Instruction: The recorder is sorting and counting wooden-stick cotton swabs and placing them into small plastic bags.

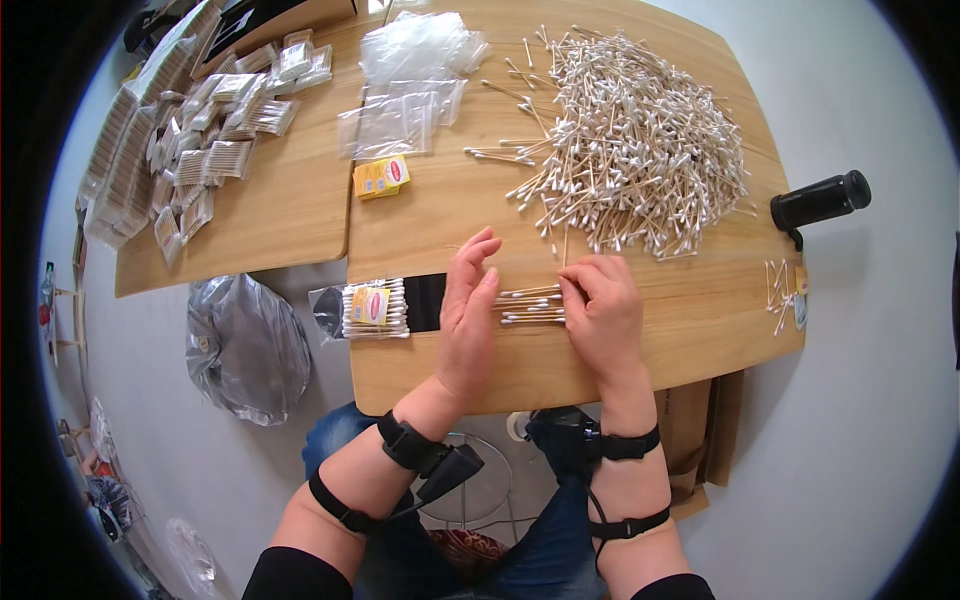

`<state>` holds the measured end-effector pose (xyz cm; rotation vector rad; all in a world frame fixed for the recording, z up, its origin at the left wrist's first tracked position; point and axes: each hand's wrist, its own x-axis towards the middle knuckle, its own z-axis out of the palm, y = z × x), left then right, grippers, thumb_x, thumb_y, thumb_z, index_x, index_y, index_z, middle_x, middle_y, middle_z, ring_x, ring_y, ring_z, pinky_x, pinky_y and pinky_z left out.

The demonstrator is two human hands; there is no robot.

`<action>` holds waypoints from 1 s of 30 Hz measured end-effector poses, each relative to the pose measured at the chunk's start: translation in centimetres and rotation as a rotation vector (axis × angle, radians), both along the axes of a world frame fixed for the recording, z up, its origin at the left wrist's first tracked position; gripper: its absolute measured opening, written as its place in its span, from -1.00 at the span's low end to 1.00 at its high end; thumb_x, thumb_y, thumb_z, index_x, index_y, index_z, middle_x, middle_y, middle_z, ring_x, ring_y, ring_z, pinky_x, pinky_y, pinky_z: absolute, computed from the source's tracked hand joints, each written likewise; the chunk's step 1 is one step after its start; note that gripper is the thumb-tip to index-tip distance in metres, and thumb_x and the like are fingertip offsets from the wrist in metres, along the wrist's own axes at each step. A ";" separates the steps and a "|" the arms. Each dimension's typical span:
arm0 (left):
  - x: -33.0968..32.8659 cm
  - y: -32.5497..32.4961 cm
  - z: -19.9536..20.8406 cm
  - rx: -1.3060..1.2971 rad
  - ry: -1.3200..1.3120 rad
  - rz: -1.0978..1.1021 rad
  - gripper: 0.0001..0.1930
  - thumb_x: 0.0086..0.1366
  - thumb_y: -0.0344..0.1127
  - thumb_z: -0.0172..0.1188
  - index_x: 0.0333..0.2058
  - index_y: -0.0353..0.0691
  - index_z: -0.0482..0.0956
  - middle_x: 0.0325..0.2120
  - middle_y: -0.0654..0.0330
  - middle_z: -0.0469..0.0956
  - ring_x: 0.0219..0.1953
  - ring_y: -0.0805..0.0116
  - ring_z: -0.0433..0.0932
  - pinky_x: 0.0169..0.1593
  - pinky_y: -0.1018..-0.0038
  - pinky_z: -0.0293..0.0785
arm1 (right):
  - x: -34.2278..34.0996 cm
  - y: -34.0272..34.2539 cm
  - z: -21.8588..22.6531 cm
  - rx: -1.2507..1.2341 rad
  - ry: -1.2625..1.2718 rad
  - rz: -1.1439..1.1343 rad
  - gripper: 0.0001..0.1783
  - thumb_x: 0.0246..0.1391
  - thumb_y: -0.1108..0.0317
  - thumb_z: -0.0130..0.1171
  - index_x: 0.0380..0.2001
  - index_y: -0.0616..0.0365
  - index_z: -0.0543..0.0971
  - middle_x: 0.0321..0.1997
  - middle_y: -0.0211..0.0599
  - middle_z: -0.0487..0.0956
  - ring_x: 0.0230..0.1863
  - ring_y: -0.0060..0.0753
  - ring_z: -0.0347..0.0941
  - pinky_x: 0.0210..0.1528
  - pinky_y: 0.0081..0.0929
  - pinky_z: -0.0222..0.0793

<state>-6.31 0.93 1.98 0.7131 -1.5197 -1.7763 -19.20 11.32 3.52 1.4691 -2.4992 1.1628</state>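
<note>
Your counter (425, 230) is smooth, wood-grained; your swabs (530, 304) look matt, wooden and cotton-tipped; your clear plastic bags (420, 50) are glossy.

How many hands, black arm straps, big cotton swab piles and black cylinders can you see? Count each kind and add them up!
Hands: 2 (left hand, right hand)
Black arm straps: 4
Big cotton swab pile: 1
Black cylinder: 1
Total: 8

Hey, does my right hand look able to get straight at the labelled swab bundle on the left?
Probably not straight: your left hand stands between your right hand and the labelled swab bundle, and the right one seems occupied with a smaller group of cotton swabs.
</note>
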 end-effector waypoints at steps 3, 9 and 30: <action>-0.4 0.8 -0.2 0.143 0.144 -0.049 -0.60 0.45 -0.35 -0.20 0.20 -0.35 0.29 0.34 0.07 0.15 0.39 0.31 0.05 0.43 0.40 -0.14 | 0.2 -0.3 0.4 0.065 0.019 -0.063 -0.80 -0.04 0.54 0.23 -0.27 0.20 0.55 -0.31 -0.18 0.54 -0.21 -0.07 0.44 -0.12 -0.21 0.38; -0.7 1.1 -0.3 0.185 0.158 -0.054 -0.59 0.48 -0.31 -0.22 0.22 -0.31 0.27 0.32 0.09 0.18 0.39 0.31 0.07 0.44 0.38 -0.14 | -0.4 -0.3 -0.5 0.064 0.011 -0.114 -0.81 0.00 0.52 0.20 -0.25 0.19 0.54 -0.34 -0.17 0.52 -0.20 -0.05 0.44 -0.14 -0.19 0.36; -2.1 -0.7 0.0 -0.886 -0.410 -0.080 -0.69 0.38 -0.25 0.08 0.00 -0.27 0.57 0.07 -0.08 0.44 0.18 -0.06 0.34 0.25 0.16 0.23 | -0.7 1.2 -0.1 0.070 -0.001 -0.098 -0.90 -0.07 0.48 0.28 -0.46 0.12 0.55 -0.38 -0.25 0.48 -0.25 -0.11 0.42 -0.21 -0.20 0.36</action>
